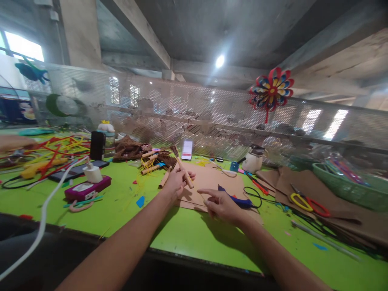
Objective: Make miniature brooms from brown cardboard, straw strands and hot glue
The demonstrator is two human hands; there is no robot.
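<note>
My left hand [176, 184] is closed around a slim rolled tube of brown paper [189, 180], which tilts with its lower end toward my right hand. A dark fringed piece shows at the tube's upper end; whether it is joined on, I cannot tell. My right hand [220, 205] hovers just right of it, forefinger stretched out and the others loosely bent. Under both hands lies a sheet of brown cardboard [216, 178]. A blue glue gun [242, 202] rests right behind my right hand. More brown paper tubes [150, 169] with yellow strands lie beyond my left hand.
Scissors [309, 204] lie on brown paper [287, 182] at right, beside a green basket [348, 188]. A kettle-like jug [254, 158] and a phone [187, 150] stand at the back. A white cable [45, 206] runs to a purple power strip [87, 188] at left.
</note>
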